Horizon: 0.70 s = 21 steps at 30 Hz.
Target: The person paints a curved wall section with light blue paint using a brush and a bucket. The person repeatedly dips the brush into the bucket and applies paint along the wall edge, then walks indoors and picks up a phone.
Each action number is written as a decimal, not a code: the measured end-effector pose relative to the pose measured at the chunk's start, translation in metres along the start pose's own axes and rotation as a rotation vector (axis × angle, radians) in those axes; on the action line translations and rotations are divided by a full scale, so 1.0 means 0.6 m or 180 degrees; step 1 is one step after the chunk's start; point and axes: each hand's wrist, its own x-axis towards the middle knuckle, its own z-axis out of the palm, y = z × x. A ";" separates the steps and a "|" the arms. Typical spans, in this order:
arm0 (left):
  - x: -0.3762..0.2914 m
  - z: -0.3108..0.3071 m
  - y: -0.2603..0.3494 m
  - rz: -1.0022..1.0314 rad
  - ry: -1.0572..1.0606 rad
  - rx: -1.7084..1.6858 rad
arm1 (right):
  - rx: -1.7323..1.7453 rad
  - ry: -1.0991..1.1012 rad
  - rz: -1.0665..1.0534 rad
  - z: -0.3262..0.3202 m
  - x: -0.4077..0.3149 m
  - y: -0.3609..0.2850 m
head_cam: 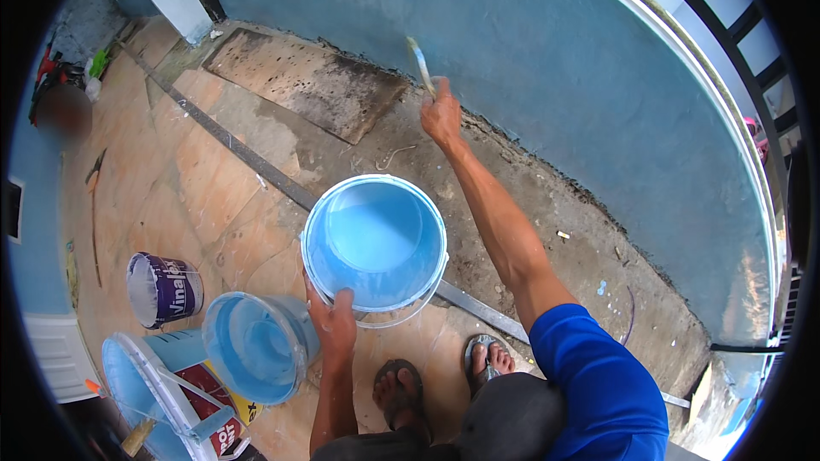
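Note:
My left hand (334, 320) grips the near rim of a white plastic bucket (375, 298), thumb over the edge. Light blue paint (373, 227) lies inside it, and its wire handle hangs down on the near side. Stretched forward, my right hand (442, 112) is closed around the handle of a paintbrush (421, 66). The brush's far end is at the blue-grey wall (564, 89), low down near its foot; whether the bristles touch the wall is hard to tell.
At the left stand a paint-stained bucket (256, 346), a large paint pail (160, 390) with a brush in it, and a small purple tub (165, 290). A stained board (307, 80) lies along the wall. A tool with a long thin handle (95, 218) lies on the tiles.

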 end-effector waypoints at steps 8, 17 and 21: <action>0.004 0.007 0.012 0.0098 -0.0026 0.0067 | 0.0078 0.0366 0.0930 -0.237 -0.174 0.098; 0.008 0.001 -0.002 0.0101 0.0059 -0.0068 | 0.0385 0.0410 0.0144 -0.308 -0.239 0.059; 0.006 0.008 0.013 0.0168 -0.0018 0.0046 | 0.0707 0.0048 -0.0310 -0.265 -0.135 -0.060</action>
